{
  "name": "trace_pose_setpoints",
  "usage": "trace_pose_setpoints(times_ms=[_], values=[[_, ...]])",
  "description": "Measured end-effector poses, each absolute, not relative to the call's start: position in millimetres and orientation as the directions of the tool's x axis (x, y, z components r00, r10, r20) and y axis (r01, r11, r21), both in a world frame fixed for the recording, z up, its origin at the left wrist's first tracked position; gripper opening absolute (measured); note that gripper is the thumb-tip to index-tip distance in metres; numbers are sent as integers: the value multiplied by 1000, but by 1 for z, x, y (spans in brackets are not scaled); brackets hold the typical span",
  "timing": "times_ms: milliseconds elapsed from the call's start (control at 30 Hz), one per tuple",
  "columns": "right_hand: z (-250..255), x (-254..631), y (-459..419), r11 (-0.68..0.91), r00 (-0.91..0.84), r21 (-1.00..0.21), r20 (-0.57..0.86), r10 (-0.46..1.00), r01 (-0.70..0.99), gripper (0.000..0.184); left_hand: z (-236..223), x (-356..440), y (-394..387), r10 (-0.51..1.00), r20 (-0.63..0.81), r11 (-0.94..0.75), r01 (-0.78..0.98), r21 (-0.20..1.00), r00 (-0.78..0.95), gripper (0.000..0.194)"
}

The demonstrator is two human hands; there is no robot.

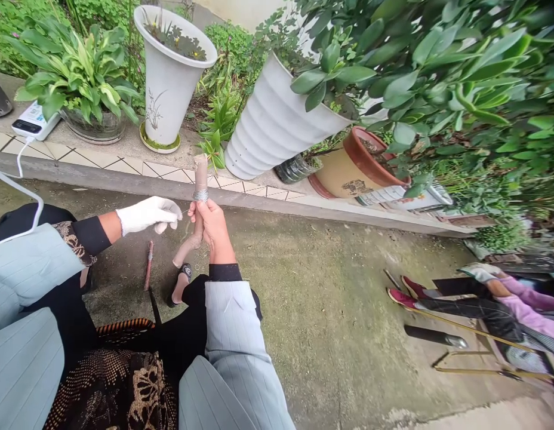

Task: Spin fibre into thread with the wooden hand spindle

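My right hand [212, 224], bare, is closed around a pale brown, crooked branch-like stick [200, 174]. It grips just below a band of silvery wire [200, 195] wound round the stick. Below the hand, the stick bends towards the lower left. My left hand [148, 215], in a white glove, is beside the stick on its left, fingers curled together. Whatever those fingers hold is too fine or hidden to make out. Beneath the left hand, a thin reddish rod-like piece [148, 266] stands near my feet.
A tiled ledge [165, 173] runs across in front, bearing a tall white pot [169, 89], a ribbed white pot [277, 119] and a brown-rimmed pot [348, 167]. A white device [35, 122] with a cable sits at the left. Another person's gloved hand [480, 272] appears at far right.
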State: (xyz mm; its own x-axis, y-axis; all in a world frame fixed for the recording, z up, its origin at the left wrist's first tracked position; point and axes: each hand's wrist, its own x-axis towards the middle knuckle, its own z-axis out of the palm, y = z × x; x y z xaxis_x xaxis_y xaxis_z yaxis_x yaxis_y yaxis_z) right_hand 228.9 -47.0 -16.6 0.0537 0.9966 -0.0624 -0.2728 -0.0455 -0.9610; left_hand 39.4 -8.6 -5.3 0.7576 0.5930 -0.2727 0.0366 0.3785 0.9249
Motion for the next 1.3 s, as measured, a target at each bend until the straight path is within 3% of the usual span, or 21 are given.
trace_pose_setpoints(times_ms=[167, 400, 700, 833, 933, 1000, 1067, 1133, 1300], values=[[-13, 230, -47, -34, 84, -942, -66, 994, -335, 31, -20, 38, -3, 611, -280, 539, -131, 832, 740, 35], [-8, 229, -49, -48, 107, -949, -85, 991, -310, 28, -21, 37, -1, 411, -401, 653, 43, 756, 819, 21], [-5, 228, -51, -40, 113, -944, -81, 990, -327, 24, -21, 38, -8, 427, -333, 675, -51, 736, 840, 17], [-6, 227, -50, -27, 143, -939, -80, 987, -344, 25, -19, 42, -10, 573, -305, 469, 1, 883, 761, 16], [-9, 225, -49, -57, 219, -930, -145, 965, -364, 26, -15, 43, -10, 794, -162, 6, 258, 966, 586, 12], [-11, 223, -49, -100, 262, -913, -216, 940, -395, 27, -14, 43, -11, 864, 46, -321, 477, 818, 502, 10], [-13, 222, -49, -132, 275, -885, -276, 921, -446, 27, -13, 43, -12, 840, 198, -506, 596, 624, 505, 13], [-14, 222, -48, -142, 270, -857, -308, 912, -495, 27, -13, 43, -13, 817, 237, -560, 628, 541, 525, 19], [-14, 227, -47, -131, 272, -849, -305, 913, -512, 29, -13, 46, -12, 851, 183, -496, 639, 588, 492, 26]])
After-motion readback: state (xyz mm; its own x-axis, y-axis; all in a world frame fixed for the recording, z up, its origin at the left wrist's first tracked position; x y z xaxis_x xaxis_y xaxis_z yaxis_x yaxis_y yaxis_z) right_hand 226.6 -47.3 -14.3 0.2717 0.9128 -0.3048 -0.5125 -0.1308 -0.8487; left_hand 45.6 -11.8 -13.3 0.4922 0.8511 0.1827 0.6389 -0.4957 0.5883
